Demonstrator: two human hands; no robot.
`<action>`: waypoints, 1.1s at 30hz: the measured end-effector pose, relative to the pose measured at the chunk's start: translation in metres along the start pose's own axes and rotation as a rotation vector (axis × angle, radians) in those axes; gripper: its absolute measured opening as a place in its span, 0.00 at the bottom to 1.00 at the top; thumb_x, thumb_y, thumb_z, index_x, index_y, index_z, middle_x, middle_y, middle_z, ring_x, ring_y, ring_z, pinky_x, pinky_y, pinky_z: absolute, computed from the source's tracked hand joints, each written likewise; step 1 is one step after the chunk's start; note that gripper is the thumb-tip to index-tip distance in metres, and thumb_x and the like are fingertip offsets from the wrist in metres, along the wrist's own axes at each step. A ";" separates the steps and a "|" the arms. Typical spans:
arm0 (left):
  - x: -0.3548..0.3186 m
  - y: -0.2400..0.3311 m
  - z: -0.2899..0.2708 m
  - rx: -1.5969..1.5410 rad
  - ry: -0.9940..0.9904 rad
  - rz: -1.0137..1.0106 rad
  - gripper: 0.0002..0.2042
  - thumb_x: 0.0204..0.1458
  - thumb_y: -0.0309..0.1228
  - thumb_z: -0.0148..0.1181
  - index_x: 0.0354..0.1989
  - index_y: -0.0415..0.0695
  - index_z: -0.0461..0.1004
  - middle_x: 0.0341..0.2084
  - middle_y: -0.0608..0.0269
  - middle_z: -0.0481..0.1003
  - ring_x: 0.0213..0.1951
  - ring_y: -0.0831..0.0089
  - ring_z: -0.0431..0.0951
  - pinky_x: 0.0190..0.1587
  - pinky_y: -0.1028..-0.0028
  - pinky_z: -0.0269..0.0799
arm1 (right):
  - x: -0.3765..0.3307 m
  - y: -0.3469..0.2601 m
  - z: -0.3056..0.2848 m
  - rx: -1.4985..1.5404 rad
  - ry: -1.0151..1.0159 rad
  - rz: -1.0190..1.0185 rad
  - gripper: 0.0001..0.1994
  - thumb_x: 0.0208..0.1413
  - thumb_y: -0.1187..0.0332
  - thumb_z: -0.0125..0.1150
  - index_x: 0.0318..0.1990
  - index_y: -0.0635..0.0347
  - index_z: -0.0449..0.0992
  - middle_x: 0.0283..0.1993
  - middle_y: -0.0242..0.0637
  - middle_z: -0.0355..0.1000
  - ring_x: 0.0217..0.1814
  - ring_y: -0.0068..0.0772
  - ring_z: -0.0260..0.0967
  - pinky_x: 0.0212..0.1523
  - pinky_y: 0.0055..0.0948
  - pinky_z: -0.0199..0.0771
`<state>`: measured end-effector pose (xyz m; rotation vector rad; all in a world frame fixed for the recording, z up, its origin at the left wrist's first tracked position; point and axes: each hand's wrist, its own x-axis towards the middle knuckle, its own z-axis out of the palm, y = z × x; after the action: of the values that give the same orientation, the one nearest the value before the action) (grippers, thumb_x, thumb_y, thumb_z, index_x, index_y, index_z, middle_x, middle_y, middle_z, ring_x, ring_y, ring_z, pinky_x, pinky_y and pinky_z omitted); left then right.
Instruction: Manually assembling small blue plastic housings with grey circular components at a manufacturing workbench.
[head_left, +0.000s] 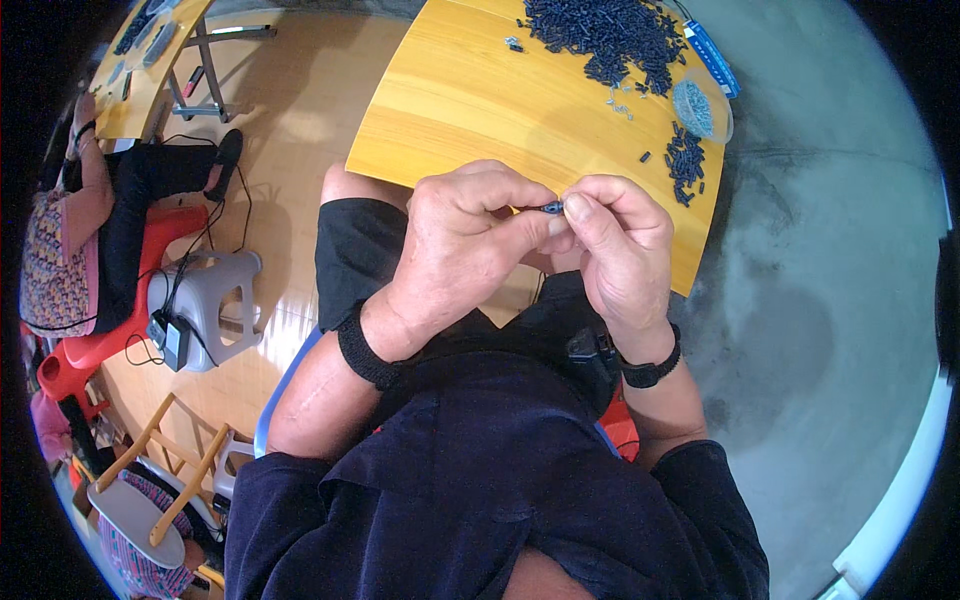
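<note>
Both my hands are raised above my lap, close to the table's near edge. My left hand [465, 240] pinches a small dark cylindrical piece [552, 207] between thumb and forefinger. From the other side, my right hand [625, 240] has its thumb and fingertips closed on the same piece. Much of it is covered by my fingers, so its exact kind does not show. A large heap of similar small dark pieces [605, 40] lies at the table's far side. Another, smaller group of dark pieces [685, 165] is spread near the right edge.
On the yellow wooden table [450, 90], a clear round tub [692, 108] holds small pale-blue pieces, beside a blue-and-white box [712, 60]. Tiny silvery bits [620, 105] lie near the heap. Leftward are a grey stool [205, 300] with cables and a seated person [75, 240] at another table.
</note>
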<state>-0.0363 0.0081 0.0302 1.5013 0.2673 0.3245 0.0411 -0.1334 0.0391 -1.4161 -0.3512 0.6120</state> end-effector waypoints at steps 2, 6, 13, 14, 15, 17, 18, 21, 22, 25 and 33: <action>0.000 0.000 0.001 0.005 0.017 0.020 0.06 0.42 0.21 0.69 0.29 0.36 0.79 0.25 0.61 0.77 0.29 0.76 0.76 0.33 0.78 0.70 | 0.001 -0.003 0.001 0.002 -0.001 0.034 0.08 0.58 0.70 0.58 0.38 0.67 0.74 0.29 0.34 0.73 0.25 0.19 0.70 0.26 0.17 0.71; -0.001 0.000 0.004 -0.009 0.040 0.028 0.06 0.41 0.21 0.69 0.28 0.36 0.79 0.25 0.61 0.77 0.29 0.76 0.76 0.33 0.79 0.70 | 0.004 -0.005 -0.003 0.011 -0.040 0.109 0.08 0.58 0.69 0.58 0.36 0.67 0.74 0.27 0.32 0.72 0.24 0.17 0.69 0.26 0.17 0.72; 0.000 0.000 0.002 -0.019 0.036 0.027 0.04 0.43 0.19 0.66 0.27 0.34 0.78 0.24 0.58 0.76 0.26 0.74 0.78 0.27 0.77 0.76 | 0.007 -0.003 -0.005 0.041 -0.074 0.121 0.07 0.58 0.69 0.58 0.36 0.65 0.73 0.26 0.30 0.70 0.23 0.16 0.67 0.25 0.18 0.72; 0.000 -0.002 0.001 0.027 0.023 0.058 0.05 0.42 0.19 0.68 0.28 0.36 0.78 0.24 0.60 0.76 0.28 0.75 0.77 0.30 0.77 0.73 | 0.007 -0.003 -0.005 0.135 -0.089 0.166 0.07 0.58 0.69 0.58 0.36 0.64 0.73 0.26 0.30 0.70 0.22 0.17 0.66 0.25 0.20 0.73; 0.001 -0.004 0.000 0.074 0.009 0.090 0.07 0.41 0.20 0.69 0.29 0.37 0.78 0.25 0.62 0.76 0.31 0.76 0.76 0.34 0.78 0.71 | 0.007 -0.002 -0.005 0.230 -0.104 0.210 0.07 0.57 0.69 0.59 0.36 0.64 0.73 0.26 0.30 0.70 0.22 0.17 0.66 0.25 0.22 0.74; 0.003 -0.010 -0.004 0.117 -0.008 0.140 0.07 0.40 0.19 0.69 0.29 0.37 0.79 0.26 0.62 0.76 0.33 0.75 0.76 0.36 0.77 0.71 | 0.009 -0.001 -0.006 0.302 -0.124 0.244 0.07 0.57 0.69 0.59 0.36 0.63 0.72 0.26 0.30 0.70 0.22 0.18 0.65 0.25 0.24 0.74; 0.003 -0.011 -0.005 0.162 -0.024 0.191 0.08 0.40 0.19 0.69 0.30 0.38 0.79 0.28 0.62 0.76 0.35 0.74 0.76 0.38 0.77 0.71 | 0.009 0.000 -0.006 0.375 -0.144 0.279 0.06 0.57 0.69 0.59 0.36 0.62 0.72 0.26 0.30 0.70 0.21 0.19 0.65 0.25 0.26 0.75; 0.001 -0.011 -0.004 0.149 0.019 0.173 0.08 0.39 0.19 0.68 0.30 0.38 0.79 0.34 0.60 0.75 0.41 0.71 0.74 0.44 0.74 0.70 | 0.009 0.001 -0.007 0.435 -0.162 0.325 0.06 0.57 0.69 0.59 0.36 0.62 0.72 0.25 0.31 0.70 0.21 0.19 0.65 0.25 0.27 0.76; 0.001 -0.012 -0.004 0.148 0.018 0.173 0.08 0.39 0.19 0.68 0.30 0.38 0.79 0.34 0.60 0.75 0.41 0.71 0.74 0.44 0.74 0.70 | 0.009 0.000 -0.006 0.434 -0.162 0.324 0.06 0.57 0.69 0.59 0.36 0.62 0.72 0.25 0.31 0.70 0.21 0.19 0.65 0.25 0.27 0.76; 0.000 -0.016 -0.003 0.067 0.013 0.154 0.08 0.40 0.19 0.68 0.30 0.39 0.79 0.42 0.57 0.73 0.50 0.65 0.71 0.52 0.69 0.67 | 0.008 0.000 -0.004 0.462 -0.134 0.367 0.07 0.58 0.67 0.59 0.35 0.62 0.72 0.25 0.31 0.70 0.21 0.20 0.65 0.24 0.28 0.76; 0.002 -0.012 0.001 -0.053 -0.022 0.204 0.07 0.43 0.20 0.67 0.31 0.39 0.78 0.51 0.53 0.71 0.63 0.54 0.59 0.62 0.59 0.57 | 0.007 0.005 -0.004 0.385 -0.297 0.425 0.19 0.62 0.54 0.48 0.32 0.65 0.71 0.22 0.38 0.68 0.19 0.28 0.67 0.21 0.32 0.75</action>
<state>-0.0338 0.0071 0.0179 1.4814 0.0867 0.4737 0.0475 -0.1325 0.0329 -1.0298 -0.1491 1.1785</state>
